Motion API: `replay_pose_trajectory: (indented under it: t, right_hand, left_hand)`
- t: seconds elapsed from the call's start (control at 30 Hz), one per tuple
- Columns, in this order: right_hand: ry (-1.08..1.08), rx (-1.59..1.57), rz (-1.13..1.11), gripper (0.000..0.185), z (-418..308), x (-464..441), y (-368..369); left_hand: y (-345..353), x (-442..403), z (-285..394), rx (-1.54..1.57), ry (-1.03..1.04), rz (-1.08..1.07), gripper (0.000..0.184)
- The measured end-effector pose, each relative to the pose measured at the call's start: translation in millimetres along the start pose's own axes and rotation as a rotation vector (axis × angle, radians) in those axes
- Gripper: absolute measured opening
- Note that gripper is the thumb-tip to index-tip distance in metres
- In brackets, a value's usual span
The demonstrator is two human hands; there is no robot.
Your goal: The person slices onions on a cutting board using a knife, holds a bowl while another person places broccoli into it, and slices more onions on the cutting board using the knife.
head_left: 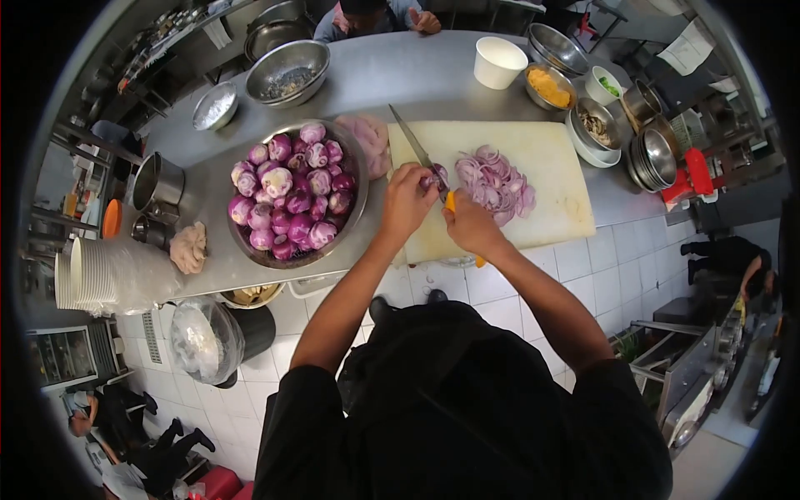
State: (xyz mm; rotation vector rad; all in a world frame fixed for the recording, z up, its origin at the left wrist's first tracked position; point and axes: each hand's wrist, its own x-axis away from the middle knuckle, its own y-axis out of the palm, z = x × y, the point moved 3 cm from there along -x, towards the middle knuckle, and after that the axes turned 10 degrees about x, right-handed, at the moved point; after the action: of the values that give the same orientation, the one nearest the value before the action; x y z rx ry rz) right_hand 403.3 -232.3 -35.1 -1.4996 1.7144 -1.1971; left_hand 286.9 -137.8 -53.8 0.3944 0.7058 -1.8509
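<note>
On the left part of the white cutting board (pixel 554 167), my left hand (pixel 407 200) holds a purple onion (pixel 438 175) with bent fingers. My right hand (pixel 473 223) is closed on the orange handle of a knife (pixel 408 133), whose blade lies against the onion and points to the far left. To the right of the knife is a pile of sliced onion (pixel 496 185). A large metal bowl (pixel 360 196) full of peeled purple onions (pixel 287 196) stands left of the board. A pink cloth (pixel 367 142) lies between bowl and board.
Metal bowls (pixel 287 71) stand at the back left, and a white tub (pixel 500 62) at the back right near bowls of orange food (pixel 548 87) and dark slices (pixel 594 125). Stacked containers (pixel 92 271) are at the left edge. Across the table is a person (pixel 367 21).
</note>
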Motion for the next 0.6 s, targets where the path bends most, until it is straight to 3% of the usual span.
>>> replay_pose_trajectory:
  t: [0.13,0.2,0.33,0.4,0.53,0.6]
  right_hand:
    - [-0.049,0.017,0.11,0.03,6,1,-1]
    - [0.204,-0.223,-0.245,0.035,0,1,-18]
    - [0.161,-0.311,-0.222,0.039,14,0,-19]
    - [0.189,-0.357,-0.183,0.038,17,7,-20]
    - [0.226,-0.429,-0.06,0.037,23,31,-45]
    - [0.324,-0.462,-0.028,0.035,33,46,-56]
  left_hand:
    - [4,2,7,0.003,-0.02,-0.029,0.027]
    - [7,1,7,0.004,-0.029,-0.062,0.034]
    - [7,-7,-4,-0.015,0.025,-0.008,0.039]
    - [-1,-24,-7,-0.245,-0.035,0.01,0.034]
    - [0,-52,-34,-0.299,-0.005,-0.128,0.032]
    - [4,-58,-16,-0.553,0.143,-0.11,0.033]
